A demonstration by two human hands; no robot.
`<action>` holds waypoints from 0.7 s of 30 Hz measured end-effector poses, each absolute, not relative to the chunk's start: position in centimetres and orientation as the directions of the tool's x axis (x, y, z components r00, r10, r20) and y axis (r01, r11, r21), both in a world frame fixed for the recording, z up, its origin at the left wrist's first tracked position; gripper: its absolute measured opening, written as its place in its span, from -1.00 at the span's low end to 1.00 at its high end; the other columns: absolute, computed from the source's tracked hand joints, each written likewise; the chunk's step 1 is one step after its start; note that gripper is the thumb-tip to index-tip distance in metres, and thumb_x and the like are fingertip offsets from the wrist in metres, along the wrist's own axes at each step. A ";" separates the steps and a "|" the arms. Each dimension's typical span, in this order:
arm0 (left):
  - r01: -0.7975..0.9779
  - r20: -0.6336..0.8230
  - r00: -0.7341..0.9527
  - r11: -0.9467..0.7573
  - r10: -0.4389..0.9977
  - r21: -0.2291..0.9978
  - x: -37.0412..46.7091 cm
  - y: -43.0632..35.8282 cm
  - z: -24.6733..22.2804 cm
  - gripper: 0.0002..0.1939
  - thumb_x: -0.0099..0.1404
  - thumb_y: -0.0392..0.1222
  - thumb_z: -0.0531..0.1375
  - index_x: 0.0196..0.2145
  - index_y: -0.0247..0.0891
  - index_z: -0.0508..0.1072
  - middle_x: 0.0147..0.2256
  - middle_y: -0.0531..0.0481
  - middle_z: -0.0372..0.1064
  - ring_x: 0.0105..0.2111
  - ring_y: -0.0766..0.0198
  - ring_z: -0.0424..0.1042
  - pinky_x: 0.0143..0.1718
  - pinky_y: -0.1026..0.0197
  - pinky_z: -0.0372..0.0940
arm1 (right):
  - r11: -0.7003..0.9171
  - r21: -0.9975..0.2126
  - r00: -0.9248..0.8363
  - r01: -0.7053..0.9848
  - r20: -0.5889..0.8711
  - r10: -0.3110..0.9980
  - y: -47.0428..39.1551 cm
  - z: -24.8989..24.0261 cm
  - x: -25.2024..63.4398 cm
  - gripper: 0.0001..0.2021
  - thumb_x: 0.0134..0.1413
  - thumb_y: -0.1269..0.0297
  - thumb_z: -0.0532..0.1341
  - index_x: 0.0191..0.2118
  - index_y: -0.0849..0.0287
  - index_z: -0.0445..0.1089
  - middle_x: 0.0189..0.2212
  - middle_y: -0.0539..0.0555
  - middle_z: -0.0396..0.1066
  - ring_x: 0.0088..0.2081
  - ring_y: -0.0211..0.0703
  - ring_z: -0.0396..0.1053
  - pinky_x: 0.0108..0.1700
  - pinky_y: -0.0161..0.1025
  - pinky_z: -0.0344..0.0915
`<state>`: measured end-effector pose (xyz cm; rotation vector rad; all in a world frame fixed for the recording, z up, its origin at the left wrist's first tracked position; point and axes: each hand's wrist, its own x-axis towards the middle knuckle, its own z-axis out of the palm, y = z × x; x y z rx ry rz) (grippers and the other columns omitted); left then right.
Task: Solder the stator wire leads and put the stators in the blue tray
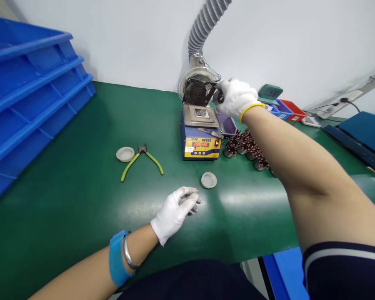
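Note:
My right hand (237,98), in a white glove with a yellow cuff, is closed on a dark object I cannot make out, beside the black fan (196,93). Below the fan stands a blue and yellow solder pot (201,141) with a square metal top. My left hand (176,210), gloved in white, hovers over the green table with fingers pinched together; whatever they hold, if anything, is too small to name. Just above and right of it lies a small round dish (208,180). Green-handled cutters (142,160) lie spread open at the left, next to another round dish (125,154).
Blue bins (34,91) are stacked at the far left. Copper-wound parts (245,143) stand right of the pot, partly behind my right arm, near a purple tray (226,124). A grey hose (206,25) comes down behind. Red (293,110) and blue bins sit farther right.

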<state>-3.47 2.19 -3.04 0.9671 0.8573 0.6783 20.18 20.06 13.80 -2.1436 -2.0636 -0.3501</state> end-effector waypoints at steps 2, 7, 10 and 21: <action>-0.105 -0.304 0.509 0.408 0.805 0.907 -3.2 2.1 -3.1 -0.41 0.08 0.30 0.39 -0.22 -0.29 0.46 -0.38 -0.06 0.47 -0.45 0.26 0.45 -0.33 0.15 0.37 | -0.125 0.024 0.114 0.992 0.255 0.960 19.9 14.5 20.3 -0.36 0.22 -0.01 0.11 0.11 0.53 0.46 -0.03 0.29 0.50 0.06 0.23 0.46 0.02 0.03 0.34; -0.065 -0.280 0.551 0.375 0.786 0.925 -2.6 2.2 -3.2 -0.37 0.07 0.37 0.38 -0.25 -0.28 0.46 -0.39 -0.04 0.44 -0.47 0.28 0.42 -0.34 0.14 0.36 | -0.100 -0.056 0.110 0.993 0.222 0.969 20.6 13.8 18.5 -0.24 0.25 -0.06 -0.11 0.02 0.65 0.48 -0.04 0.32 0.50 0.11 0.19 0.46 0.04 -0.10 0.34; -0.068 -0.286 0.562 0.388 0.776 0.919 -2.6 2.3 -3.2 -0.34 0.06 0.40 0.38 -0.24 -0.29 0.45 -0.38 -0.05 0.45 -0.47 0.28 0.43 -0.33 0.14 0.37 | -0.104 -0.045 0.111 0.994 0.173 0.979 21.0 12.9 17.3 -0.39 0.20 0.03 0.13 0.07 0.56 0.46 0.08 0.45 0.46 0.16 0.22 0.45 0.14 -0.03 0.37; 0.008 -0.293 0.508 0.335 0.810 0.942 -3.6 2.6 -2.6 -0.27 -0.02 0.45 0.38 -0.23 -0.30 0.48 -0.38 -0.12 0.54 -0.46 0.19 0.51 -0.36 0.11 0.45 | 0.006 -0.844 0.345 0.536 0.226 0.911 13.9 13.4 22.2 -0.77 0.11 0.18 0.25 -0.25 0.28 0.44 -0.38 0.11 0.49 -0.33 -0.17 0.50 -0.23 -0.20 0.49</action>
